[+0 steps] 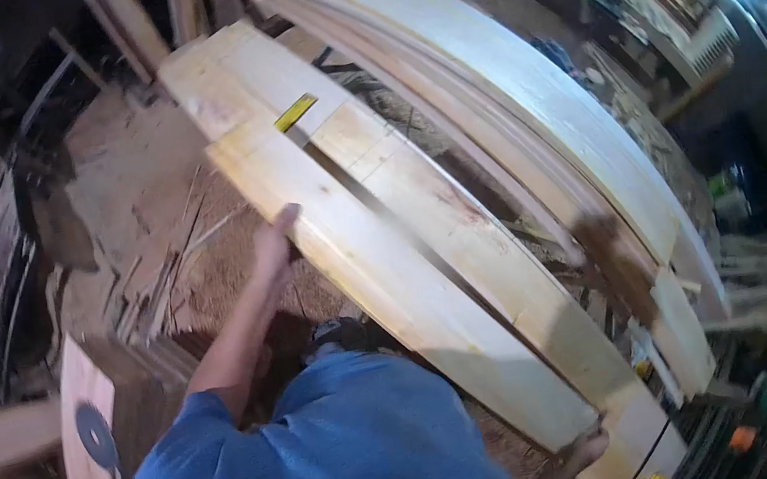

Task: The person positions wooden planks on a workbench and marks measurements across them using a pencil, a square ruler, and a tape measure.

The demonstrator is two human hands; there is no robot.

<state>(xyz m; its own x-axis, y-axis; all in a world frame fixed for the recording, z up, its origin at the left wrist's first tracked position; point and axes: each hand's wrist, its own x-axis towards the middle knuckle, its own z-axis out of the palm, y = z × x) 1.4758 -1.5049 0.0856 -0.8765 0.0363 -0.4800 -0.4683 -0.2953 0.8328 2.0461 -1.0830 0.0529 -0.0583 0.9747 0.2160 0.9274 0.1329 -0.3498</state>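
Note:
A long pale wooden board (389, 269) lies slantwise across the middle, on top of other boards. My left hand (278, 237) grips its near edge, toward the upper end, with the thumb on the top face. At the lower right end my right hand (586, 449) holds the board's end corner; its fingers are partly hidden under the wood. A second pale board (463, 226) runs alongside, with a narrow dark gap between the two. A yellow tape measure or label (295, 112) sits across the boards near the upper end.
Large curved wooden pieces (520, 85) stand beyond the boards. At the lower left is a stack of panels (91, 431) with a grey disc (96, 436) on its face. Sawdust and wood strips cover the floor (129, 170). An orange object (743, 439) lies at the lower right.

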